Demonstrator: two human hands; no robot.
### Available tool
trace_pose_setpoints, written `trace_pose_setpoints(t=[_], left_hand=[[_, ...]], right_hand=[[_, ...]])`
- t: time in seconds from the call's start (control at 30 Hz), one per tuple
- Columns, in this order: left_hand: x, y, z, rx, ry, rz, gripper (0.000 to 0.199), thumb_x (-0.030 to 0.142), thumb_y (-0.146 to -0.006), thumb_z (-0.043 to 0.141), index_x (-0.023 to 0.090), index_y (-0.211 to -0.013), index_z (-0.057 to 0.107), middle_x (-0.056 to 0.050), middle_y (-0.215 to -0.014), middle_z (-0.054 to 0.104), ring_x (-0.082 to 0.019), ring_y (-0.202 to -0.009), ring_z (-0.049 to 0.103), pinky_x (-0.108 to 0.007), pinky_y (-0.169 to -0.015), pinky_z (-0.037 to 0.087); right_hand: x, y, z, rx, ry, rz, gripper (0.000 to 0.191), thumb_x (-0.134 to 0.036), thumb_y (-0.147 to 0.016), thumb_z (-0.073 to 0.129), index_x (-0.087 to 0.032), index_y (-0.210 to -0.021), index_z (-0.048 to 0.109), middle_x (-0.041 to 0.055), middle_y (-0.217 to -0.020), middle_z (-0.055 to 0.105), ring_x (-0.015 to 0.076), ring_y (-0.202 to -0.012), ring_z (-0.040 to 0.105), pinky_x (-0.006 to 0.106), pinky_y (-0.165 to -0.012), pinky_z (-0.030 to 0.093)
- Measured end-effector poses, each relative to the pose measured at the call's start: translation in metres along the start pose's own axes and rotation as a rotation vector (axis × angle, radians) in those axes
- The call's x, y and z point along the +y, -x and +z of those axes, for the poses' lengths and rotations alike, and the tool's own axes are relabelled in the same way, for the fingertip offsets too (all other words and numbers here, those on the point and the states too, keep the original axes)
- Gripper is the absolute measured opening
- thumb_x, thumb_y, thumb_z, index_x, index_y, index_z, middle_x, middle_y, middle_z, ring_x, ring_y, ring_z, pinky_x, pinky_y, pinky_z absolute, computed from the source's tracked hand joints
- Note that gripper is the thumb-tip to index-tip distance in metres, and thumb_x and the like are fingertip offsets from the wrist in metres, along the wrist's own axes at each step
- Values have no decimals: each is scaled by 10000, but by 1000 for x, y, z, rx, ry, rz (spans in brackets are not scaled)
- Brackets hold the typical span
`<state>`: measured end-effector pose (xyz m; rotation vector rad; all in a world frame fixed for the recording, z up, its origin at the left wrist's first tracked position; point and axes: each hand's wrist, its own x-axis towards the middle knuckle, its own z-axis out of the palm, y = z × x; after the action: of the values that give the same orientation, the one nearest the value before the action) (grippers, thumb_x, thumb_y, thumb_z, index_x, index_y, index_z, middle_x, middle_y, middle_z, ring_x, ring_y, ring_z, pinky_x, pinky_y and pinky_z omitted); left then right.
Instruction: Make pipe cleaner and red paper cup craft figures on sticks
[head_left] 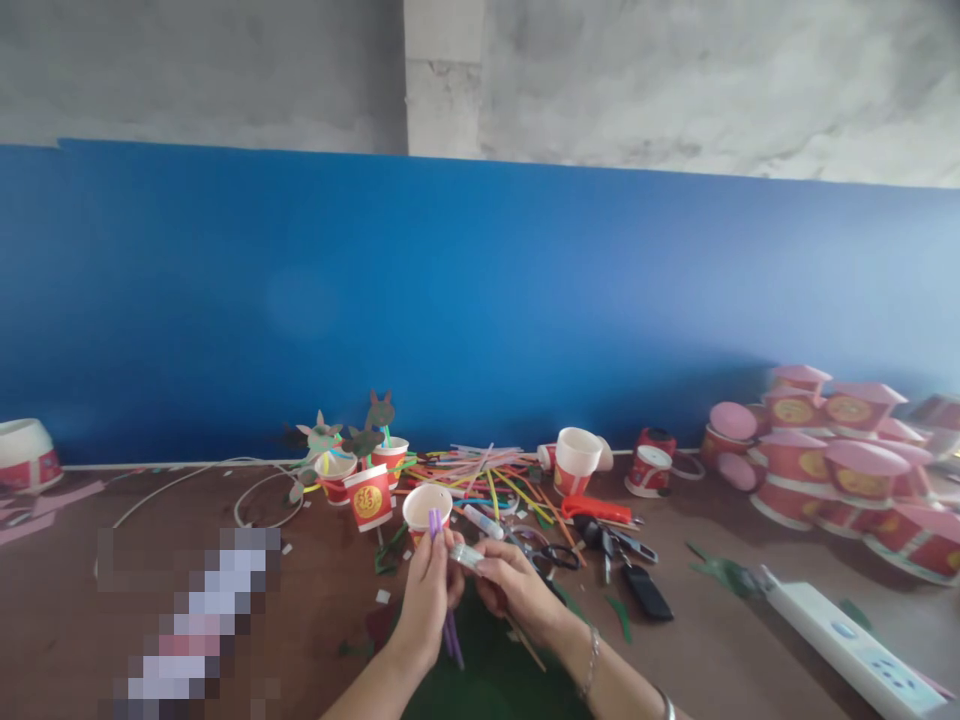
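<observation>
My left hand (429,585) is closed around purple straws (452,640), whose ends stick out above and below the fingers. In my right hand (517,590) a small whitish, see-through piece (466,557) is pinched, perhaps a roll of clear tape; its kind is not certain. The two hands nearly meet in front of a white-rimmed paper cup (427,500). Beneath them lies dark green material (480,665). A thin stick (529,640) shows below my right hand. Just behind the fingers rests a glue tube (484,522).
Colourful straws (487,470) lie piled at the back. Red paper cups (369,498) with leafy cutouts stand left of them. A red-handled tool (600,508), keys (606,550) and scissors (559,555) lie right. Farther right are stacked pink-topped cups (862,470) and a power strip (847,640).
</observation>
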<state>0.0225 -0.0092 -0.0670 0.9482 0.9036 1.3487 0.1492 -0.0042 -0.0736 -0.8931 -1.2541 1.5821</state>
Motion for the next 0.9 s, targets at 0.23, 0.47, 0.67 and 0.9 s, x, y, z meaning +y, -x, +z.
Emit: trace_pose_setpoints(t=[0.23, 0.47, 0.67, 0.9], left_hand=[[0, -1, -1, -14, -10, -19, 476, 649, -742, 549, 177, -776, 505, 99, -415, 367, -37, -318, 251, -163, -331, 143], [-5, 2, -6, -17, -142, 160, 422, 609, -747, 582, 188, -755, 552, 7, -580, 526, -86, -397, 398, -224, -361, 276], [-3, -1, -2, -6, 55, 6, 450, 620, -707, 621, 193, -755, 487, 90, -477, 400, -30, -347, 261, -163, -347, 183], [0, -1, 1, 1, 139, -69, 489, 643, -675, 632, 179, -773, 515, 123, -376, 313, -19, -311, 181, -145, -324, 123]], right_hand=[[1, -1, -4, -31, -41, 20, 264, -424, -699, 639, -167, -709, 578, -77, -358, 451, 58, -289, 315, 183, -303, 211], [2, 0, -1, 24, -6, 39, 267, -416, -705, 647, -177, -664, 536, -103, -324, 396, 38, -265, 252, 177, -291, 132], [4, 0, -5, -52, -43, 43, 248, -380, -726, 608, -132, -729, 592, -91, -339, 419, 34, -263, 265, 168, -278, 140], [0, -2, -4, -84, 33, 101, 329, -484, -767, 594, -173, -835, 511, -75, -457, 535, 63, -274, 452, 142, -270, 187]])
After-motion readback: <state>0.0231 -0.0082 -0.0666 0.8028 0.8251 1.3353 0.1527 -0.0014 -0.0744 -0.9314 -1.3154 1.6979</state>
